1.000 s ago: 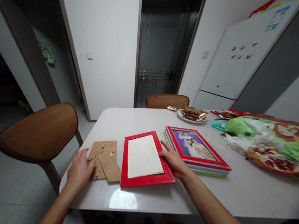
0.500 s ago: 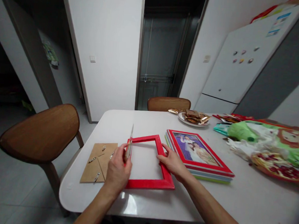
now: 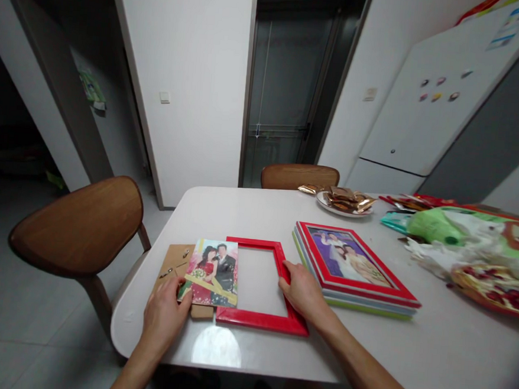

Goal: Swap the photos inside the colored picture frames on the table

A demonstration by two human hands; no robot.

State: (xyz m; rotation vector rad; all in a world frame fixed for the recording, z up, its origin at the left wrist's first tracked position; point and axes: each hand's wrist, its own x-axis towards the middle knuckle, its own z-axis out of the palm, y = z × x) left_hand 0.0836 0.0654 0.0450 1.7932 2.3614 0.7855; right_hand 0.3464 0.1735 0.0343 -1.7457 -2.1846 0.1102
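Observation:
My left hand (image 3: 168, 309) pinches the lower left edge of a photo (image 3: 213, 274), whose picture of a couple in red and dark clothes faces up. The photo overlaps the brown backing board (image 3: 175, 261) with metal clips and the left side of a red picture frame (image 3: 262, 321). Through the frame's opening the white tabletop shows. My right hand (image 3: 302, 289) is closed around the frame's right side, thumb on the inner edge. Just right of that hand lies a stack of framed pictures (image 3: 348, 260), a red-framed one on top.
A plate (image 3: 345, 211) of gold-wrapped packets stands at the back of the white table (image 3: 223, 210). Green bags (image 3: 444, 225) and a dish of food (image 3: 493, 288) lie at the right. Wooden chairs (image 3: 79, 223) stand at the left and behind the table.
The photo, earlier edge-on in my left hand over the frame, now lies face up further left, across the backing board. My right hand keeps its hold on the frame. The view has shifted slightly.

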